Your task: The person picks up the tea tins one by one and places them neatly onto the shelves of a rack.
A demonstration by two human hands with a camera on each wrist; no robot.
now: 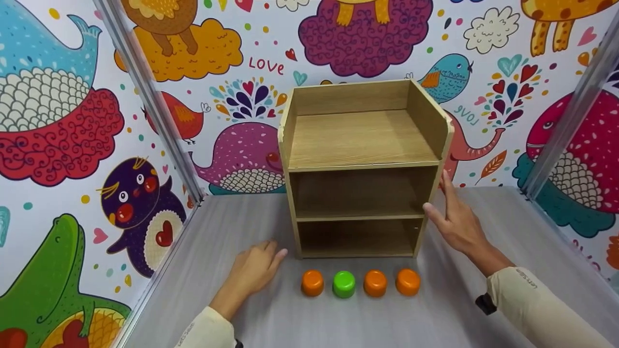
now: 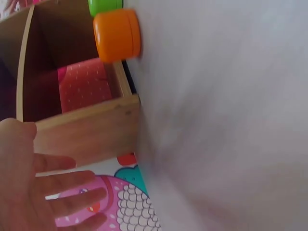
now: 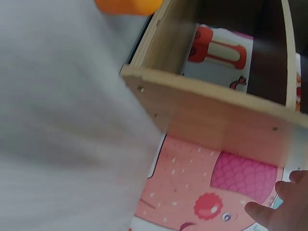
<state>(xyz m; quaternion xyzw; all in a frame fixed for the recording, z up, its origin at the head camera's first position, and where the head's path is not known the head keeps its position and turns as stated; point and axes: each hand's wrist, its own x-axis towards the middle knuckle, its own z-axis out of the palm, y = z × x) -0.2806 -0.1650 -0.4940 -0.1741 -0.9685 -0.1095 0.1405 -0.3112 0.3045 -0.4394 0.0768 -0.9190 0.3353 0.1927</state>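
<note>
A small wooden shelf unit with a walled top and two open compartments stands upright on the table. At its right side is my right hand, fingers extended toward the back and thumb by the front edge; whether it touches the panel I cannot tell. My left hand is off the shelf's lower left, holding nothing, its fingers spread in the left wrist view. Before the shelf, small rounded cylinders line up: an orange one, a green one, and two more orange cylinders to the right.
Grey tabletop extends around the shelf. Behind and at the sides rise wall panels printed with cartoon animals, joined by metal corner posts.
</note>
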